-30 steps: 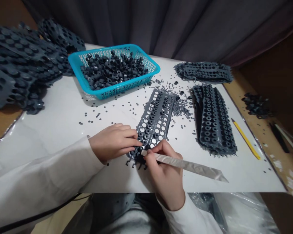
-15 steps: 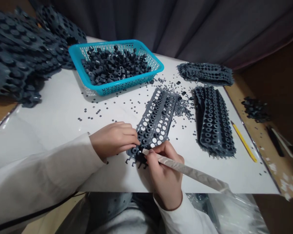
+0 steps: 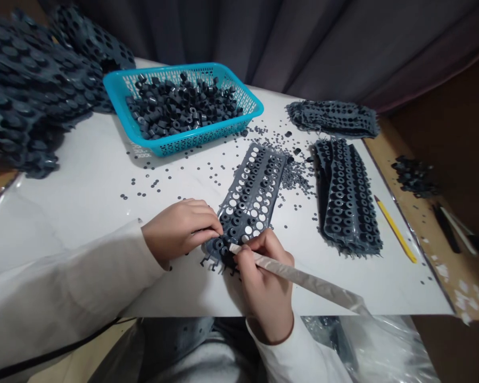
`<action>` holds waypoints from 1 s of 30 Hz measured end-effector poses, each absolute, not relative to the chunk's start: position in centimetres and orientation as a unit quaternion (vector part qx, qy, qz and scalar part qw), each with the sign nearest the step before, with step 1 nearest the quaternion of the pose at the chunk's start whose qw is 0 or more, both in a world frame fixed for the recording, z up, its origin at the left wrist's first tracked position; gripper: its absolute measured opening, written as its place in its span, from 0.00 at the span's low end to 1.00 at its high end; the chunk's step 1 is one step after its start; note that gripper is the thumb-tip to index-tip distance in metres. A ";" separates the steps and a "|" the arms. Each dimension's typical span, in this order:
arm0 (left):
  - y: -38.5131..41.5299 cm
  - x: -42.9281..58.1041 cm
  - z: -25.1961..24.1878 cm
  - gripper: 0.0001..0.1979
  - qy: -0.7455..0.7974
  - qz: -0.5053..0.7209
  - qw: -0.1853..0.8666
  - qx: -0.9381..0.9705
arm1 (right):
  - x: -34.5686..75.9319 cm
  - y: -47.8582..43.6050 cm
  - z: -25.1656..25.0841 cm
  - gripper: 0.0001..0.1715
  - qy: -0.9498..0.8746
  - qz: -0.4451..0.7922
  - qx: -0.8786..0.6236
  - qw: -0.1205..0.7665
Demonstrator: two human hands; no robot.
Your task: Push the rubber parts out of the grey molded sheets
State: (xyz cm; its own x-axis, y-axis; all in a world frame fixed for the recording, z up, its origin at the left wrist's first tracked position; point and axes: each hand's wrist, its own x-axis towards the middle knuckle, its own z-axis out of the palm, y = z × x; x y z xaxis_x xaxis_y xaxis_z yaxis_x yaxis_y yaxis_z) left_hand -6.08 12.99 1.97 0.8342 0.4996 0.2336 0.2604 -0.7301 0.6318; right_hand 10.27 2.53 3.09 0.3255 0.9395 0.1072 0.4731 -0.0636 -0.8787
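My right hand (image 3: 265,287) grips a long, flat tool wrapped in pale tape (image 3: 309,279), pen-like. The tool's tip lies at the near end of a dark rubber sheet (image 3: 259,173) with rows of round holes and raised rings. Closed at the left near corner of that sheet, my left hand (image 3: 183,227) has its thumb and fingertips together on the edge. Whether a small piece is also between those fingertips, I cannot tell. White tabletop shows through several of the sheet's holes. Ragged tabs stick out from its near edge.
A blue basket (image 3: 175,141) of small black rubber pieces stands at the back. Stacked sheets (image 3: 349,202) lie on the right beside a yellow cutter or pencil (image 3: 396,231). Another bundle (image 3: 333,118) lies behind. Larger sheets (image 3: 35,90) heap up at left. Tiny discs (image 3: 297,175) are scattered around.
The whole view has shifted slightly, so things sit a little farther left. Both hands stay at the sheet's near end, and the tool keeps almost the same position on it.
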 end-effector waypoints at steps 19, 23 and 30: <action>12.7 -6.4 2.3 0.06 0.212 0.171 0.267 0.924 | 10.3 2.1 3.0 0.10 -0.567 0.230 -0.656 0.442; 12.3 -6.7 2.7 0.07 0.302 0.157 0.248 0.907 | 10.4 1.8 2.9 0.11 -0.600 0.218 -0.639 0.428; 11.6 -6.4 3.0 0.07 0.327 0.139 0.295 0.887 | 10.3 1.8 2.9 0.10 -0.620 0.201 -0.639 0.407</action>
